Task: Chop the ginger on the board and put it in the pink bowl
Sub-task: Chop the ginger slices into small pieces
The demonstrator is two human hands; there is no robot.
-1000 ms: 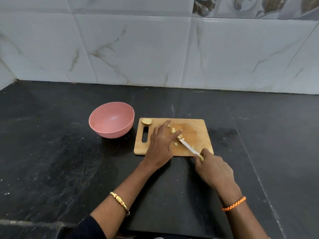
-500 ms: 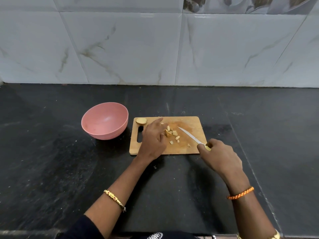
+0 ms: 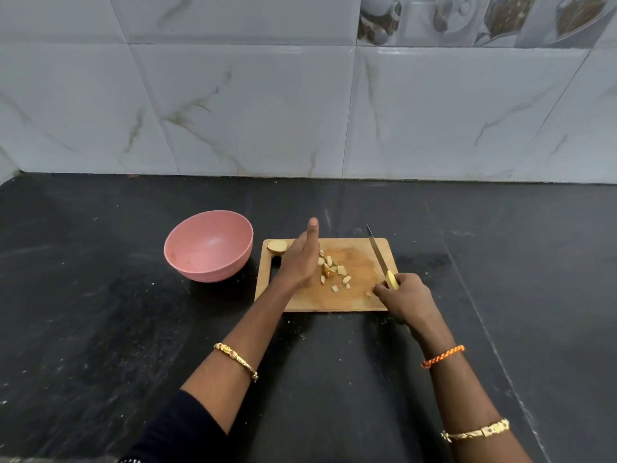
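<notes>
Several small ginger cubes (image 3: 334, 270) lie in a loose heap at the middle of the wooden cutting board (image 3: 354, 295). One uncut ginger end piece (image 3: 277, 246) rests at the board's far left corner. My left hand (image 3: 302, 259) stands on edge, flat and extended, just left of the cubes, holding nothing. My right hand (image 3: 400, 294) grips the yellow handle of a knife (image 3: 377, 253) at the board's right side, blade pointing away along the right edge. The pink bowl (image 3: 208, 245) sits left of the board; I see nothing in it.
Everything rests on a black stone counter (image 3: 100, 329). A white marble-tiled wall (image 3: 267, 111) closes off the back. Both wrists carry bracelets.
The knife has swung from the pieces to the board's right edge, blade pointing away. My left hand has turned from palm-down over the cubes to upright on its edge beside them.
</notes>
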